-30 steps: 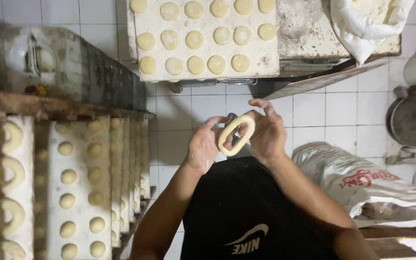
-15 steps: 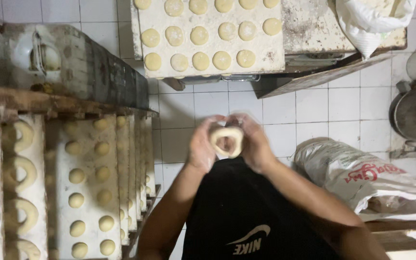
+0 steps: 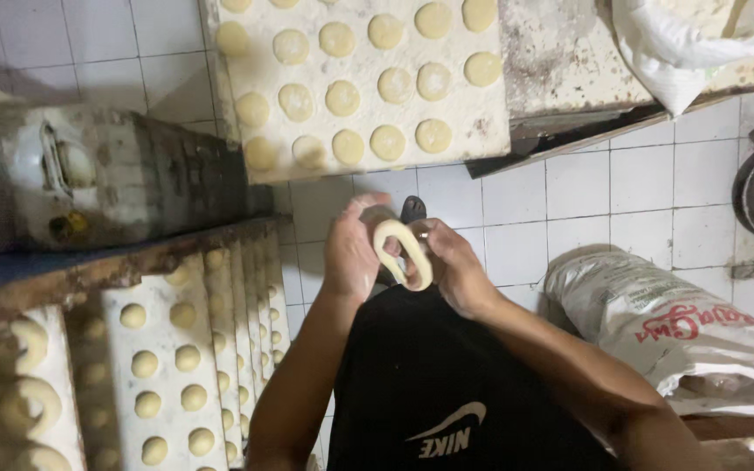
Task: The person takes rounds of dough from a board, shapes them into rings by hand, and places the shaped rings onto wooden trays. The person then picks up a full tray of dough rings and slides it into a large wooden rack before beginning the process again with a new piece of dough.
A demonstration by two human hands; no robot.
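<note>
White-tiled floor [image 3: 621, 201], floured board [image 3: 482, 122] of dough rounds. Dough ring [image 3: 403, 253]: held above the lap, pinched between left hand [image 3: 351, 253] and right hand [image 3: 455, 266], both clamped on it. Judged soft, light, stretchy; best gripped at opposite sides.

Small bakery workroom: floured boards [image 3: 490, 113] of dough rounds [image 3: 342, 98], flour sack [image 3: 656, 323], tiled floor [image 3: 604, 201]

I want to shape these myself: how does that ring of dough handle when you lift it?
The dough ring is probably soft and floppy: it hangs as a stretched oval between the left hand and right hand. It seems light, held by fingertips alone. It likely tears if pulled hard, since the band looks thin.
</note>
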